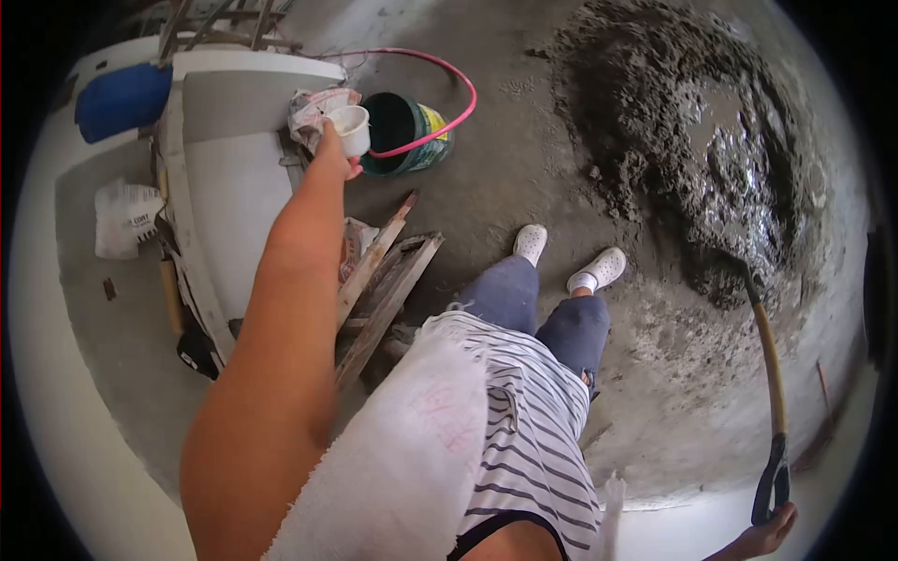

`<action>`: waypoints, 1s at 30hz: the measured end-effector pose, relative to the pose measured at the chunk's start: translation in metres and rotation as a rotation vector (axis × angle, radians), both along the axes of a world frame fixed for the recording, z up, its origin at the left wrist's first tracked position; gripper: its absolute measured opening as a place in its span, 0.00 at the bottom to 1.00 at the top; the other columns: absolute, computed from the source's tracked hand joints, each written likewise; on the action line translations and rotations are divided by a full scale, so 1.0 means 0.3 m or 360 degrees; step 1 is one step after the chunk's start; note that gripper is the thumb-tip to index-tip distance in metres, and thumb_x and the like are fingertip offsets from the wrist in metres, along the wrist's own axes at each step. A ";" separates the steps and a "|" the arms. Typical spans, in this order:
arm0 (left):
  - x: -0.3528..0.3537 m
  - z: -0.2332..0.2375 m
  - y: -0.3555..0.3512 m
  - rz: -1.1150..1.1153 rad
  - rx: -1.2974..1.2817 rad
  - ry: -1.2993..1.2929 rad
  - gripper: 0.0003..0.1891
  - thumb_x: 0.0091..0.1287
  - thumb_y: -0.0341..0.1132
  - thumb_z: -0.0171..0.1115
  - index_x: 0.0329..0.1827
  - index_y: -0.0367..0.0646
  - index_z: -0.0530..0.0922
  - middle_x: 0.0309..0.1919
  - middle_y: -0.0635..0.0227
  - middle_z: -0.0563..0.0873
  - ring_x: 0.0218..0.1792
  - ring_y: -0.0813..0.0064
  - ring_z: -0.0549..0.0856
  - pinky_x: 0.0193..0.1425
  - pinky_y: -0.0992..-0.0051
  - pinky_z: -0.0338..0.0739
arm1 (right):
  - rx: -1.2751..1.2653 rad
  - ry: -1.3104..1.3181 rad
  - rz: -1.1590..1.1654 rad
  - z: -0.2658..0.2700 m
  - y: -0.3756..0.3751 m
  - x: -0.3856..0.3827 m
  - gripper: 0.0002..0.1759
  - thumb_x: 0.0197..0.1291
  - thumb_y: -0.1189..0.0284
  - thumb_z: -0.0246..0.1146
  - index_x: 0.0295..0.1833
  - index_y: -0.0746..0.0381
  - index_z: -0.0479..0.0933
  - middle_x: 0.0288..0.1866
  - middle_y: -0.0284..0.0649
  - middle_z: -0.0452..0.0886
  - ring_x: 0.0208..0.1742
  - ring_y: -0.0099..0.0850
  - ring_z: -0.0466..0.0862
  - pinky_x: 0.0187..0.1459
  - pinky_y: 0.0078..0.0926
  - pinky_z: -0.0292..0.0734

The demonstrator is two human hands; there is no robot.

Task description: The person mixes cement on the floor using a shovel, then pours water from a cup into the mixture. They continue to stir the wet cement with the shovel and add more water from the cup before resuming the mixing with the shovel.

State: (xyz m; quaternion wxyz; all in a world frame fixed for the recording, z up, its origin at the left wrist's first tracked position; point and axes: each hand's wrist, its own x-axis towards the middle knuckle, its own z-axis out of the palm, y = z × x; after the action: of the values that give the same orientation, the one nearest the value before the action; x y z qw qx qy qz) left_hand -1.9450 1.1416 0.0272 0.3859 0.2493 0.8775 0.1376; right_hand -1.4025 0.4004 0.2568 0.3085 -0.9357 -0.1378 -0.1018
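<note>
My left arm reaches out to the upper left, and my left hand (338,157) is closed around a small white plastic tub (353,136). The tub is beside the rim of a dark green bucket (389,131). At the lower right, my right hand (769,535) is closed on the black grip end of a shovel (770,374) with a wooden shaft. The shovel's blade is hidden in a large heap of wet grey mortar (692,140), whose top looks shiny with water.
A pink hose (468,79) runs into the bucket. Wooden frame pieces (388,294) lie near my feet, in white clogs (530,242). At left are a low white-topped wall (238,178), a blue container (122,101) and a white bag (126,220). A white towel (402,449) hangs over my front.
</note>
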 end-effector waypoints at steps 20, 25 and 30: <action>0.435 -0.330 -1.106 -0.2251 -0.0719 -0.0181 0.33 0.59 0.53 0.63 0.57 0.32 0.75 0.51 0.48 0.82 0.53 0.58 0.82 0.58 0.67 0.74 | -0.0573 -0.0067 0.0108 0.144 -0.099 0.043 0.14 0.55 0.63 0.61 0.26 0.62 0.76 0.22 0.40 0.74 0.30 0.38 0.73 0.45 0.33 0.64; 0.844 -0.327 -1.452 -0.2323 -0.0451 -0.0261 0.33 0.59 0.53 0.64 0.58 0.33 0.75 0.52 0.51 0.82 0.52 0.60 0.83 0.55 0.67 0.76 | -0.0440 -0.0206 0.0499 0.199 -0.249 0.260 0.19 0.56 0.57 0.59 0.23 0.59 0.77 0.20 0.39 0.77 0.29 0.38 0.76 0.45 0.34 0.66; 1.285 -0.124 -1.921 -0.2002 -0.0826 -0.0876 0.27 0.66 0.54 0.59 0.58 0.41 0.74 0.46 0.63 0.83 0.35 0.74 0.83 0.34 0.73 0.77 | -0.0869 0.0080 0.0881 0.263 -0.317 0.370 0.31 0.43 0.40 0.64 0.15 0.59 0.73 0.12 0.39 0.72 0.18 0.41 0.76 0.27 0.36 0.70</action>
State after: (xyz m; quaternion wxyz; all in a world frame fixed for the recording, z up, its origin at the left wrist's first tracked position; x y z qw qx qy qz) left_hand -1.5594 0.5653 -0.0100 0.6449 0.5630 0.4441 -0.2644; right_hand -1.2914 0.3053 0.3357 0.0673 -0.9130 -0.3994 0.0486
